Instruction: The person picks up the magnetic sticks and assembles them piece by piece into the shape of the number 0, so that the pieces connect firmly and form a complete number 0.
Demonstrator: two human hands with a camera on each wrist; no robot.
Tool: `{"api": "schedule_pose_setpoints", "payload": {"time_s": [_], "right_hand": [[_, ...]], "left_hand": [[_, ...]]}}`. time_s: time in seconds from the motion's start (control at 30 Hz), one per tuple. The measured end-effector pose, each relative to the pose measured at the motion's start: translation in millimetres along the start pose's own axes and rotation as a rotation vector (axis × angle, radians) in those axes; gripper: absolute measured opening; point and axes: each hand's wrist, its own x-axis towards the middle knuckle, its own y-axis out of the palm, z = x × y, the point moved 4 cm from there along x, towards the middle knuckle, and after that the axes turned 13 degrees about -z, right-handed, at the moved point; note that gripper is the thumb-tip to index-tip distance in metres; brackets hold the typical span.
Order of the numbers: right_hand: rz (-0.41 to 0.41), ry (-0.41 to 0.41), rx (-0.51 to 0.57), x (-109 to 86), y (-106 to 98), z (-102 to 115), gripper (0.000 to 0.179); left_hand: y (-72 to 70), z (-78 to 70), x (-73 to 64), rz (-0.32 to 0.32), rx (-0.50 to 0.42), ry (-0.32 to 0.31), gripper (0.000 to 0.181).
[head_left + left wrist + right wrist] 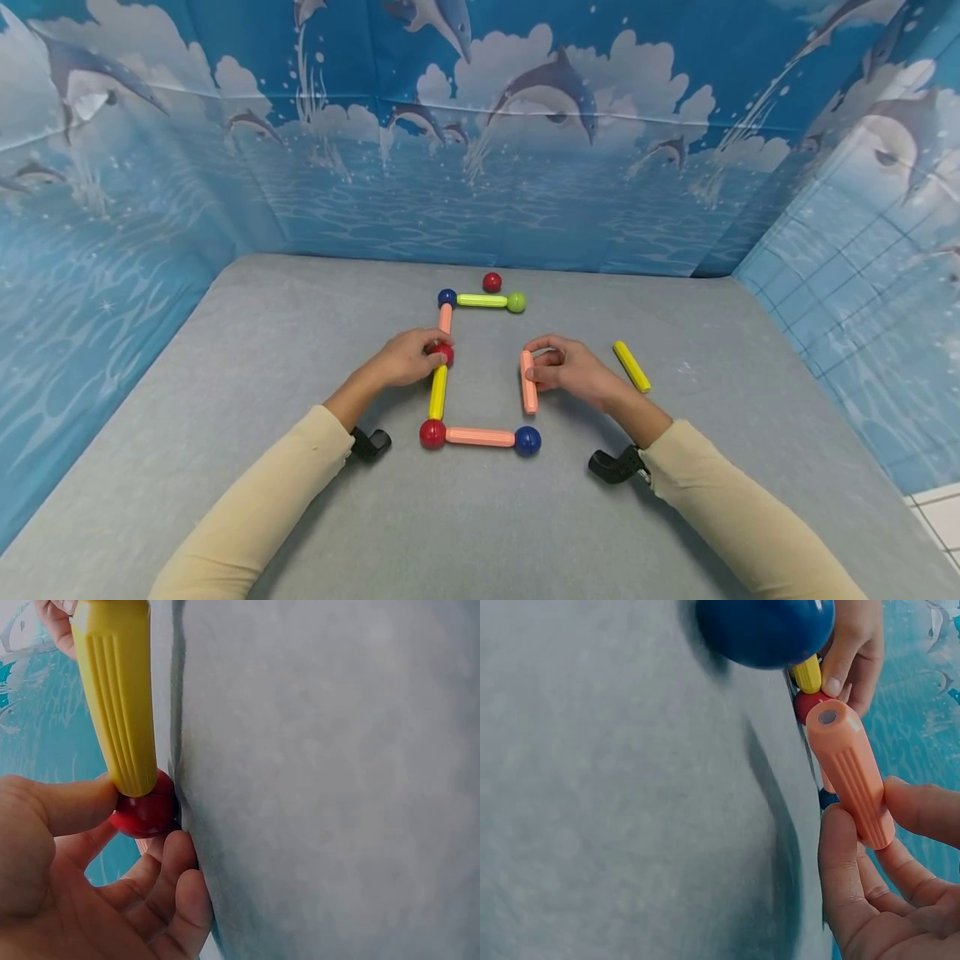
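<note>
My left hand (412, 357) holds a red ball (146, 814) between thumb and fingers. That ball joins a yellow rod (438, 392) on its near side and a salmon rod (446, 318) on its far side. In my right hand (570, 367), thumb and fingers pinch a loose salmon rod (851, 776), whose near end shows a grey metal disc. This rod points toward a blue ball (527, 442), with a gap between them. Another salmon rod (480, 437) links the blue ball to a red corner ball (432, 434), which meets the yellow rod.
Farther back, a blue ball (447, 298), a lime rod (482, 301) and a green ball (516, 302) form a row. Behind them lies a loose red ball (492, 282). A loose yellow rod (632, 367) lies right of my right hand on the grey table (450, 525). A dolphin-print curtain (480, 200) surrounds the table.
</note>
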Motion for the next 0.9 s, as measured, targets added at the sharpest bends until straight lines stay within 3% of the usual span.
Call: {"api": "schedule_pose_setpoints", "payload": {"time_s": [0.33, 0.9], "right_hand": [[0.026, -0.037, 0.036, -6.0, 4.7, -3.8, 0.046], [0.045, -0.027, 0.049, -13.1, 10.2, -7.5, 0.046]], "left_hand": [[2.1, 1.5, 2.7, -0.006, -0.001, -0.004, 0.034], [0.8, 2.0, 1.2, 0.004, -0.017, 0.004, 0.036]]}}
